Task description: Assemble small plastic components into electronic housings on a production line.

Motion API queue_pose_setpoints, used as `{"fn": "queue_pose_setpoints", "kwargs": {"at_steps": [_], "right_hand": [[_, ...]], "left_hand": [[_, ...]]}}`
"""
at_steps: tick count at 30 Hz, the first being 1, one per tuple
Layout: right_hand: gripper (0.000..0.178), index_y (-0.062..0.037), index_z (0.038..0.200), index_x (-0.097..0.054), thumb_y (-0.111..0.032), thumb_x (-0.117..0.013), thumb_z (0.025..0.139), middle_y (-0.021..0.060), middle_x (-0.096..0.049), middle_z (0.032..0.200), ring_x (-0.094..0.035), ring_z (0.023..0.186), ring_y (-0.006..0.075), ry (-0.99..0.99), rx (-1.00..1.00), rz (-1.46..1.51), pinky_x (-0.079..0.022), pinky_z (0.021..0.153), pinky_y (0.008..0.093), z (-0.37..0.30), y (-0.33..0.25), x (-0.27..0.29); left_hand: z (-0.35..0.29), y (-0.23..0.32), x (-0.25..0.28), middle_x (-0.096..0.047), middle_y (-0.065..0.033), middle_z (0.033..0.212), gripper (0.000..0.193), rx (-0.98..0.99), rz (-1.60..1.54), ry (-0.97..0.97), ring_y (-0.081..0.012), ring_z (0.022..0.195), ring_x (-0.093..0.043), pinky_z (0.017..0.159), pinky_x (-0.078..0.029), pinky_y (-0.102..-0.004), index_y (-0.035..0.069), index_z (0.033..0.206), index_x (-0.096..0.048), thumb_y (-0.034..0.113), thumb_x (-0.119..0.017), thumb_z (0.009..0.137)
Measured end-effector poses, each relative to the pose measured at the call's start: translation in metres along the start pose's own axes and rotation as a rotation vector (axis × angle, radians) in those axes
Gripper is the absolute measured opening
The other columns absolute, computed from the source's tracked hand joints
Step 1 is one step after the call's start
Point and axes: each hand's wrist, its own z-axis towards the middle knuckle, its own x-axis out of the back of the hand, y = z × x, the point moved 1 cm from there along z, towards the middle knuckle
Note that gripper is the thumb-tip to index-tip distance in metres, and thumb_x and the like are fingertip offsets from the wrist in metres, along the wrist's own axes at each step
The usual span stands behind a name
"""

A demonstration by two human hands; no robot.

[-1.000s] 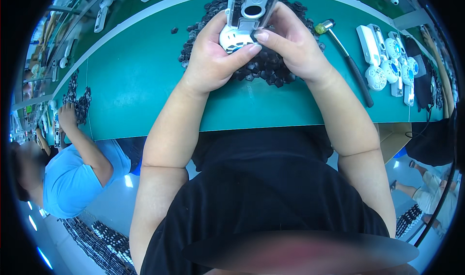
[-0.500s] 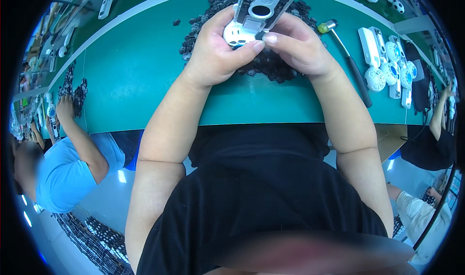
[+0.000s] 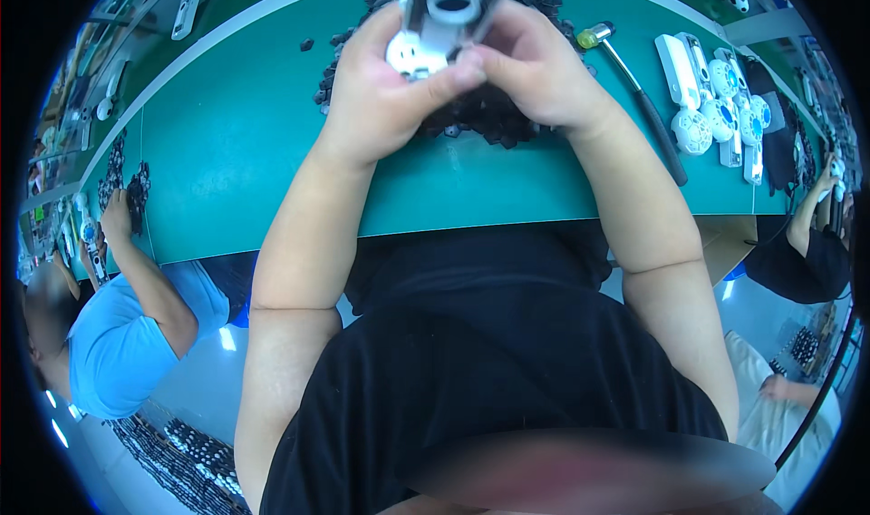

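Over the far middle of the table, both hands hold a long toy part with a white, black-spotted football-shaped end (image 3: 410, 57). Its long body (image 3: 453, 7), grey-white with a dark oval, points away from me and is blurred. My left hand (image 3: 376, 107) wraps the ball end from the left, thumb pressed on its near side. From the right, my right hand (image 3: 535, 84) closes in with thumb and forefinger pinched at the ball's edge, next to my left thumb. A small dark piece seems to sit at those fingertips, too blurred to be sure. Beneath lies a heap of small black pieces (image 3: 498, 125).
A hammer (image 3: 648, 111) with a yellow-tipped head lies right of the heap. Further right are several white toy parts with ball ends (image 3: 693, 132) and a dark cloth (image 3: 778, 157). A co-worker in a blue shirt (image 3: 122, 343) reaches onto the table at left. A cardboard box (image 3: 725, 243) stands below the right edge.
My view has shifted a little. Both hands and the toy part have moved slightly left over the heap, and the part now looks more blurred. The grip stays much the same.
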Motion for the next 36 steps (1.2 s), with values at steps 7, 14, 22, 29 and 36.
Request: {"fn": "queue_pose_setpoints", "kwargs": {"at_steps": [7, 14, 22, 29, 36], "right_hand": [[0.021, -0.0035, 0.110, -0.071, -0.011, -0.073, 0.090, 0.0114, -0.067, 0.098, -0.065, 0.098, 0.0305, -0.247, 0.127, -1.165, -0.054, 0.086, 0.0419, -0.009, -0.003, 0.023], [0.011, -0.0039, 0.095, -0.073, -0.010, -0.074, 0.086, 0.0137, -0.068, 0.093, -0.065, 0.091, 0.0346, -0.155, 0.143, -1.227, -0.054, 0.081, 0.0416, -0.005, 0.000, 0.024], [0.008, -0.0017, 0.092, -0.072, -0.003, -0.076, 0.084, 0.0137, -0.074, 0.091, -0.072, 0.088, 0.0300, 0.115, 0.353, -0.841, -0.057, 0.078, 0.0379, -0.013, -0.031, 0.005], [0.005, -0.0064, 0.090, -0.072, -0.006, -0.076, 0.085, 0.0098, -0.075, 0.105, -0.071, 0.107, 0.0306, 0.218, 0.600, -0.818, -0.055, 0.092, 0.0402, -0.008, -0.034, 0.002], [0.004, -0.0091, 0.084, -0.070, -0.011, -0.071, 0.088, 0.0071, -0.071, 0.127, -0.049, 0.141, 0.0338, 0.165, 0.504, -1.030, -0.023, 0.122, 0.0568, -0.009, -0.038, 0.009]], "left_hand": [[0.006, -0.013, 0.013, -0.069, -0.0025, 0.097, 0.046, 0.150, -0.318, 0.195, -0.0103, 0.082, -0.067, 0.065, -0.056, -0.0243, 0.003, 0.120, -0.062, 0.030, -0.083, 0.089], [0.007, -0.010, 0.008, -0.069, -0.0039, 0.098, 0.042, 0.156, -0.306, 0.198, -0.0086, 0.082, -0.066, 0.063, -0.055, -0.0237, 0.002, 0.120, -0.061, 0.023, -0.081, 0.090], [0.001, -0.005, -0.001, -0.070, -0.0068, 0.102, 0.049, 0.172, 0.052, 0.164, -0.0150, 0.090, -0.068, 0.078, -0.056, -0.0288, 0.000, 0.124, -0.061, 0.013, -0.083, 0.082], [0.002, -0.001, -0.011, -0.069, -0.0119, 0.111, 0.053, 0.065, 0.360, 0.046, -0.0234, 0.103, -0.068, 0.091, -0.053, -0.0352, 0.003, 0.121, -0.064, 0.015, -0.087, 0.075], [-0.005, 0.011, -0.008, -0.067, -0.0087, 0.111, 0.052, 0.099, 0.268, -0.139, -0.0191, 0.103, -0.065, 0.089, -0.052, -0.0324, 0.004, 0.122, -0.063, 0.020, -0.086, 0.078]]}}
